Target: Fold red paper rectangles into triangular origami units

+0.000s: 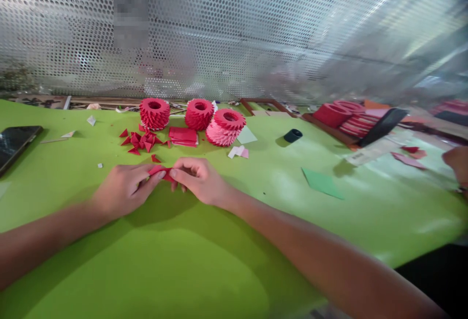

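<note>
A small folded piece of red paper (160, 173) is being pinched just above a lime-green tabletop (109, 265), held between the left hand (124, 191) and the right hand (199, 180). The fingers (155, 177) of both hands are closed in on it with the tips almost meeting, so most of the paper is hidden, tbh.

Just past the hands, a loose scatter of red folded paper triangles (141, 141) is lying beside a neat stack of red paper rectangles (183, 136). Behind those, a red folded-paper ring tower (154, 113), a second red tower (199, 114) and a red-and-pink tower (224, 126) are set out. A black smartphone (16, 146) is lying at the left edge. Off to the right, a small dark green cylinder (292, 135) and a flat green paper sheet (321, 182) can be seen. Red paper rings are piled in a wooden tray (329, 126), and another person's hand (455, 163) is seen at the right edge.
</note>
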A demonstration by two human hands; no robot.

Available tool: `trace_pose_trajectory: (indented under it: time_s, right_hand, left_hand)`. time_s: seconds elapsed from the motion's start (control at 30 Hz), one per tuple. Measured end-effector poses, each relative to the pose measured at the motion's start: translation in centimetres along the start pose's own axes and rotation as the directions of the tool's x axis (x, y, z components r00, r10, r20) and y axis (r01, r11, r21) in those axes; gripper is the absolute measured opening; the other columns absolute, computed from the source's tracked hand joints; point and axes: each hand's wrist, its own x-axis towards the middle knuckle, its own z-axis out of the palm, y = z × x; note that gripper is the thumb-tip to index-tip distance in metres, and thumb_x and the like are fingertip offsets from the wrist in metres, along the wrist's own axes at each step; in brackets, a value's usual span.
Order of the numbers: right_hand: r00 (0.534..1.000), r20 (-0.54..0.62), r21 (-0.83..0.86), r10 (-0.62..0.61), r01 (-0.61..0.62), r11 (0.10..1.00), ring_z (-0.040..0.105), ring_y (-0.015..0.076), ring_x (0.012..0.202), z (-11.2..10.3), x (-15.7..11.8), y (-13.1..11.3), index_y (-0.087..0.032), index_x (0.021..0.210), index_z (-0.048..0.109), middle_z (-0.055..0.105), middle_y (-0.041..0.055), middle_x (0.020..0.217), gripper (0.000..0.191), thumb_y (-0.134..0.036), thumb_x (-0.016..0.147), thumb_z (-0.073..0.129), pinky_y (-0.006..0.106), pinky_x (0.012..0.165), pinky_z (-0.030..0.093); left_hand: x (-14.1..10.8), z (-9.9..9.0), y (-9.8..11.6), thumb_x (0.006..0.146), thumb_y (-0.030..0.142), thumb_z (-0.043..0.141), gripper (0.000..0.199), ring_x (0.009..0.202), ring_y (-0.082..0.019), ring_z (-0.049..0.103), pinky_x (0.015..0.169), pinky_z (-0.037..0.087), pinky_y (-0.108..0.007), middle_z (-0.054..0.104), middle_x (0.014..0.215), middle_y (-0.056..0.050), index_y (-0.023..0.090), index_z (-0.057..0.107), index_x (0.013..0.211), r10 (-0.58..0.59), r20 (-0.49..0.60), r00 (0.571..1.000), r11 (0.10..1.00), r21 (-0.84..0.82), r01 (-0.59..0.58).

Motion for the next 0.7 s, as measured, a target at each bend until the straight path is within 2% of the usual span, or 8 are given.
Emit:
trace_pose_trajectory:
  time_s: [0.1,0.23,0.37,0.53,0.7]
  right_hand:
    - [1.000,-0.011,0.025,-0.004,0.005,1.000,0.051,0.0080,0.052,-0.2,0.2,0.4,-0.016,0.083,0.064,0.068,0.0013,0.072,0.025,-0.037,0.094,0.057,0.019,0.047,0.038]
    - [1.000,0.003,0.029,-0.008,0.008,1.000,0.052,0.0082,0.052,-0.7,0.4,0.7,-0.016,0.084,0.064,0.069,0.0018,0.073,0.027,-0.041,0.093,0.058,0.020,0.047,0.039]
    - [0.999,0.030,0.016,0.021,-0.022,1.000,0.053,0.0085,0.054,-1.1,0.5,0.9,-0.015,0.087,0.066,0.071,0.0034,0.076,0.030,-0.044,0.092,0.059,0.020,0.048,0.039]
    - [0.994,0.105,0.028,0.032,-0.036,0.999,0.057,0.0099,0.059,-1.5,0.5,1.5,-0.016,0.095,0.068,0.072,0.0051,0.086,0.026,-0.039,0.094,0.056,0.022,0.052,0.043]
    - [0.993,0.096,-0.065,0.068,-0.062,0.996,0.054,0.0095,0.056,-1.6,0.3,1.0,-0.016,0.101,0.068,0.069,0.0028,0.079,0.027,-0.040,0.093,0.058,0.022,0.051,0.042]
  left_hand:
    - [-0.2,-0.2,-0.1,0.100,0.027,0.052,0.024,0.054,-0.010,0.069,0.051,0.053,-0.019,0.079,0.083,-0.002,0.015,0.073,0.104,0.045,-0.078,0.996,0.999,-0.024,-0.047]
    - [-0.2,-0.3,-0.4,0.095,0.018,0.059,0.018,0.075,-0.012,0.076,0.068,0.062,-0.021,0.080,0.094,-0.001,0.020,0.075,0.103,0.090,-0.098,0.991,0.988,-0.117,-0.102]
    - [0.0,-0.2,-0.6,0.092,0.014,0.061,0.017,0.072,-0.012,0.076,0.064,0.063,-0.019,0.080,0.091,-0.002,0.018,0.076,0.098,0.098,-0.084,0.992,0.981,-0.158,-0.110]
    - [0.0,-0.1,-0.9,0.091,0.013,0.060,0.018,0.072,-0.013,0.076,0.065,0.064,-0.019,0.080,0.087,-0.004,0.016,0.078,0.091,0.149,-0.070,0.986,0.981,-0.112,-0.156]
    - [-0.2,0.1,-1.1,0.089,0.012,0.061,0.017,0.074,-0.014,0.076,0.067,0.064,-0.021,0.080,0.089,-0.004,0.017,0.078,0.092,0.146,-0.055,0.988,0.978,-0.143,-0.152]
